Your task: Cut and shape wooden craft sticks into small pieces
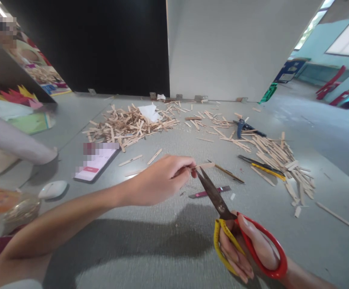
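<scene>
Pinched in my left hand [162,180] is a thin wooden stick [207,165], its rounded end pointing right. My right hand [237,251] grips a pair of scissors [219,202] with one red and one yellow handle loop. The blades are slightly apart, and their tips reach the stick beside my left fingertips; whether they touch the wood I cannot tell. Under the blades lies a craft knife [209,192] with a purple middle. A slim brown stick-like tool [230,173] rests just beyond it.
A big heap of wooden sticks [123,124] spreads at the back, more sticks [276,154] at the right. Pliers [245,127] and a yellow-black cutter [264,166] lie near them. A phone [97,160] and a white mouse [53,189] are left. Upright panels [222,48] stand behind.
</scene>
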Motion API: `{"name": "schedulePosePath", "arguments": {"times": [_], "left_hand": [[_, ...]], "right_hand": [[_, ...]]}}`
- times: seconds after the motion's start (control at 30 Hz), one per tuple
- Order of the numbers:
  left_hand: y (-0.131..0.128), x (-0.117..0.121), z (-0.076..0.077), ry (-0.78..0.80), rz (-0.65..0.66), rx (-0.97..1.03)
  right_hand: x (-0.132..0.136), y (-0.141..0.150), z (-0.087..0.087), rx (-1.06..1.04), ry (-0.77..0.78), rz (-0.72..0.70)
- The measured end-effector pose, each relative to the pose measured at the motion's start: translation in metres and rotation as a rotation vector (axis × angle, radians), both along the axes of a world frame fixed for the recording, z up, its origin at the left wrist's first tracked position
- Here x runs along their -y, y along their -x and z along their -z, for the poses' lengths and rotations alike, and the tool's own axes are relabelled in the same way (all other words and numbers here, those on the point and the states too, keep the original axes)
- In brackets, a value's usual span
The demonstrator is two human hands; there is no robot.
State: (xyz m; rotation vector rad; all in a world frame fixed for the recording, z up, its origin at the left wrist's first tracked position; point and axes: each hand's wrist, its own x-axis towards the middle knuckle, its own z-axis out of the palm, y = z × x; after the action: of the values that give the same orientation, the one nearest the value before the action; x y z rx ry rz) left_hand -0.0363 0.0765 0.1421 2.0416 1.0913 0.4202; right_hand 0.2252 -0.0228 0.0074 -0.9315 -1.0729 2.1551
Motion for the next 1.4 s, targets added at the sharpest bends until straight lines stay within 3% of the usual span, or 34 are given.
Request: {"name": "schedulePosePath", "arguments": {"times": [0.23,0.53,0.73,0.97,1.07,1.17,1.23,1.3,1.37,1.4], "left_hand": [[0.001,-0.001,0.002,-0.039,0.000,-0.004],[0.002,-0.001,-0.002,-0.095,0.028,-0.027],[0.004,-0.001,0.002,-0.095,0.045,-0.022],[0.006,-0.001,-0.001,-0.007,-0.023,0.019],[0.008,-0.002,-0.001,-0.024,-0.036,0.058],[0.008,-0.005,0.000,-0.043,-0.043,0.086],[0.007,-0.008,0.001,-0.025,-0.057,0.121],[0.007,-0.010,0.002,0.003,-0.062,0.161],[0.007,-0.013,0.003,0.024,-0.046,0.188],[0.008,-0.014,0.003,0.034,-0.036,0.197]], "right_hand": [[-0.011,0.005,-0.010,-0.035,-0.003,-0.050],[-0.013,0.006,-0.011,-0.040,-0.086,-0.056],[-0.011,0.006,-0.016,0.040,-0.098,-0.075],[-0.012,0.010,-0.017,0.071,-0.025,-0.011],[-0.017,0.012,-0.022,0.122,-0.092,0.079],[-0.033,0.006,-0.035,0.382,-0.232,0.229],[-0.051,-0.007,-0.044,0.723,-0.361,0.297],[-0.071,-0.027,-0.050,1.182,-0.624,0.393],[-0.089,-0.048,-0.052,1.399,-0.691,0.462],[-0.095,-0.057,-0.050,1.651,-0.715,0.439]]}}
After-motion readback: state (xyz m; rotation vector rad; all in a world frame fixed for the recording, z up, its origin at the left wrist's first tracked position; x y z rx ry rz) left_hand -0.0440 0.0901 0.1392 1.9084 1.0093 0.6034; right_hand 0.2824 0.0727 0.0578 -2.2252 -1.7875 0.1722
